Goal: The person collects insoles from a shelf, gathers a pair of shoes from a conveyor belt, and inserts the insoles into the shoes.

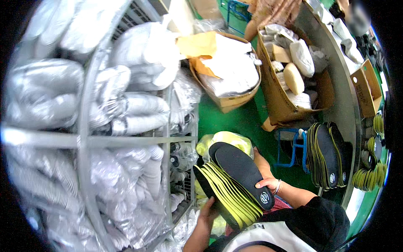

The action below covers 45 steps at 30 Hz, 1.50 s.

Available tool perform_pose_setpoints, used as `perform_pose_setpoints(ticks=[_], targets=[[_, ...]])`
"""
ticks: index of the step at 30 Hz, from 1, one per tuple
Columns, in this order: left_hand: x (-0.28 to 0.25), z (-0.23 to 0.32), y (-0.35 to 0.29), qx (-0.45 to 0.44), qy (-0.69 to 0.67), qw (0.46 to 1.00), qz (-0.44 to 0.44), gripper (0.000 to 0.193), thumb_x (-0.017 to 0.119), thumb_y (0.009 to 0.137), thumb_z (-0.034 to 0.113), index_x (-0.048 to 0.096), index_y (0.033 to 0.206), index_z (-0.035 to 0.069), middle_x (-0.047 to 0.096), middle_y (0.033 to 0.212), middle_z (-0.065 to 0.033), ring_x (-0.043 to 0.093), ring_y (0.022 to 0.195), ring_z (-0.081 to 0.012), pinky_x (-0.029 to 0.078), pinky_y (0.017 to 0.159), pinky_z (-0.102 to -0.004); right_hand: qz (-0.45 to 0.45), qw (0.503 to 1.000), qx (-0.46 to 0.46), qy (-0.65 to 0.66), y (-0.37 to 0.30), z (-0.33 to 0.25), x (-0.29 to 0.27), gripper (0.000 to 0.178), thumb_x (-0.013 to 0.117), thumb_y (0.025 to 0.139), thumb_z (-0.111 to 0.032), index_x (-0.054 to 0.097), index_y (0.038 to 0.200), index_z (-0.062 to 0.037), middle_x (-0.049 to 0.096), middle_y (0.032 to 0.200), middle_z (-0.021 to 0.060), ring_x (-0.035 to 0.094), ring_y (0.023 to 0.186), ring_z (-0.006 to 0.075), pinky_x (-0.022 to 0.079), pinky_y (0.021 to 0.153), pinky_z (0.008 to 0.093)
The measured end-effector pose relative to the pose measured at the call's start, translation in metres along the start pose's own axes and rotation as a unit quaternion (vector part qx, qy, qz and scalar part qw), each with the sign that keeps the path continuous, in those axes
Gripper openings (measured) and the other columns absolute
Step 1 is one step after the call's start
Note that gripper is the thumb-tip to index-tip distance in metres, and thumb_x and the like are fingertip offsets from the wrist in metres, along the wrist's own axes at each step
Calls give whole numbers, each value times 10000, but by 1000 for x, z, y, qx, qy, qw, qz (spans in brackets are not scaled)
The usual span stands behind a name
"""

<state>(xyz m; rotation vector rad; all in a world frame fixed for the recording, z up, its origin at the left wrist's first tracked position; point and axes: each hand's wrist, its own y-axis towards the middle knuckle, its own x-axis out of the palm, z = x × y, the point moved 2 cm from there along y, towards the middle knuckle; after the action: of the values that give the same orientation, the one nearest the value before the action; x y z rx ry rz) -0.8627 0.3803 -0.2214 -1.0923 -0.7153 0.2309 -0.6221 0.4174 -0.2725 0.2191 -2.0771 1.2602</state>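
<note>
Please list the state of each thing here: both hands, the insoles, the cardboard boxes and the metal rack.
Left hand: gripping the bundle's left side
Right hand: thumb over the front insole
Held insoles: fanned, yellow-green edges showing
Bench insoles: packed close together
Sole box: open, filled
White-filled box: open, full
Small box: open
Metal rack: loaded with plastic-wrapped goods

Matt insoles (237, 170), glossy plastic bags (45, 94)

Grey metal rack (84, 141) (wrapped bundles (44, 94) inside), brown cardboard box (277, 108).
</note>
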Motion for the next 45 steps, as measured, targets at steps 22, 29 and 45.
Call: perform_pose_setpoints(ticks=[22,29,45], targets=[[41,20,-116,124,84,969,-198,735,657,650,112,252,1263,72,496,1099,-119,526,942,-217,431,817,-328,-119,958,-108,-236,-129,-41,122,584,628,603,-227,445,1093,34,571,903,109,566,791,228,452,748,315],[-2,-4,-126,211,102,963,-130,650,661,649,165,358,1209,35,503,1101,-124,528,929,-223,431,808,-311,-135,972,3,-191,-114,-14,109,538,595,652,-285,472,1085,10,569,984,145,568,843,273,458,773,382],[-77,-71,-98,445,138,885,-32,893,676,607,34,85,1276,36,455,1106,-170,474,994,-273,410,834,-334,-55,954,55,-291,-171,96,172,392,613,689,-243,533,978,9,609,878,119,603,717,222,489,712,319]])
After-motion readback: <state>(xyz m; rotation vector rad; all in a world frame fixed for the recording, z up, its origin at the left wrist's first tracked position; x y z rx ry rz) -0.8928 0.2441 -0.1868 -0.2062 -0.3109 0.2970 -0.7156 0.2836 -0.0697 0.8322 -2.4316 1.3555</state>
